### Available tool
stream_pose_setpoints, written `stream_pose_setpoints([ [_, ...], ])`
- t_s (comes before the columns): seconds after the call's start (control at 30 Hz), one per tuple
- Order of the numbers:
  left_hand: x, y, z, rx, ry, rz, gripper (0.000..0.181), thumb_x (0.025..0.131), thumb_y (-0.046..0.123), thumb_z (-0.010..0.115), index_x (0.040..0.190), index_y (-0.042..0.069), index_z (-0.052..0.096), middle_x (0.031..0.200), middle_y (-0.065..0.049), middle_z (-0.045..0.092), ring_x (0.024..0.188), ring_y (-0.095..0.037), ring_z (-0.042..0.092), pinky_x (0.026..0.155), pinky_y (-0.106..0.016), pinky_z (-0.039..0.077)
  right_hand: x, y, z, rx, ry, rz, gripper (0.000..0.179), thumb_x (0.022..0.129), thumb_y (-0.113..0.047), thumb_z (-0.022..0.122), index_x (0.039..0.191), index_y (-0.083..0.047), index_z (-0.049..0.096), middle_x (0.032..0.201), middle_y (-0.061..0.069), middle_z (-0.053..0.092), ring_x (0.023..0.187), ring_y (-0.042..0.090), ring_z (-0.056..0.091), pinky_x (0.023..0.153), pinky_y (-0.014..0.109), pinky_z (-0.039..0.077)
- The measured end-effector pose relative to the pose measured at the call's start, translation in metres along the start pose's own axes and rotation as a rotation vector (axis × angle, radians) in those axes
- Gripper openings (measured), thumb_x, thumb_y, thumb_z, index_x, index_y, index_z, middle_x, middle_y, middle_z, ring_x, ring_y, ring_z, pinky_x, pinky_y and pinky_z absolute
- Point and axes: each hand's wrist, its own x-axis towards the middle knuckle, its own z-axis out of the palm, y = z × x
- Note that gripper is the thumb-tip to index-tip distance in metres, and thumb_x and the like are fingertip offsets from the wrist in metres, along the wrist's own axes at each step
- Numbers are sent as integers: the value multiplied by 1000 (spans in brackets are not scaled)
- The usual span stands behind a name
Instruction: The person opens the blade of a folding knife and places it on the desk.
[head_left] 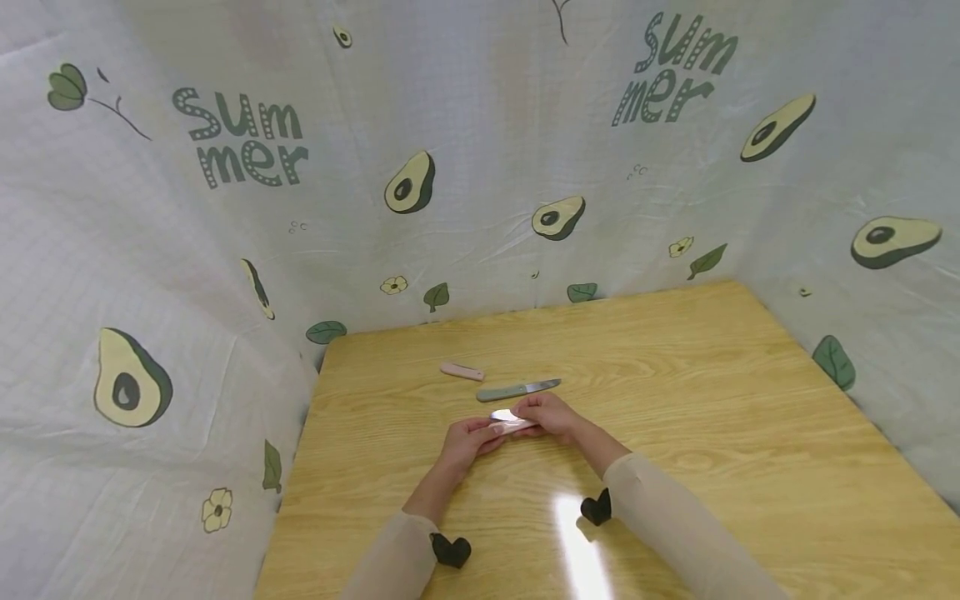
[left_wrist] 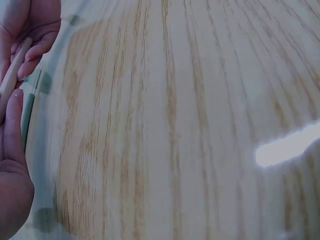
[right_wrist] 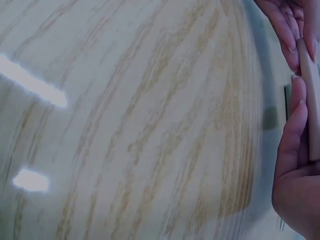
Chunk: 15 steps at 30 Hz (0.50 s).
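On the yellow wood-grain bench [head_left: 750,417], the person's left hand [head_left: 465,443] and right hand [head_left: 551,412], fingers curled, together grip a slim pale-pink-handled knife [right_wrist: 311,100] just nearside of a sage-green-handled steel knife [head_left: 517,389]. The held one looks light and stiff, perhaps slick; best taken by the handle's sides, clear of its edge.

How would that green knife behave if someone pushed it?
The green knife would probably slide rather than roll: it lies long and slim. Its straight blade suggests stiffness. The table shows bright glare, so it may slip easily.
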Motion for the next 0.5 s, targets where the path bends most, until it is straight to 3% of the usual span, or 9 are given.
stream_pose_setpoints([
  [0.1,-1,0,0,-2,-3,6,37,90,3,66,119,-18,57,102,-11,71,88,-12,70,83,-25,60,0,0,0,-26,29,-5,25,100,-12,51,106,11,60,78,1,66,69,9,69,65,19,60],
  [0.33,-3,1,-4,-3,-5,1,36,89,2,66,119,-17,58,99,-11,72,86,-11,70,83,-25,60,1,0,-12,-75,237,-64,19,99,-12,53,94,5,61,83,0,63,72,8,60,63,20,54],
  [0.5,-6,0,-9,27,-18,-12,36,89,1,66,119,-17,58,95,-7,71,85,-9,69,82,-24,60,-3,1,-22,-106,150,-72,19,99,-11,52,100,7,59,93,5,60,83,11,61,73,23,59],
])
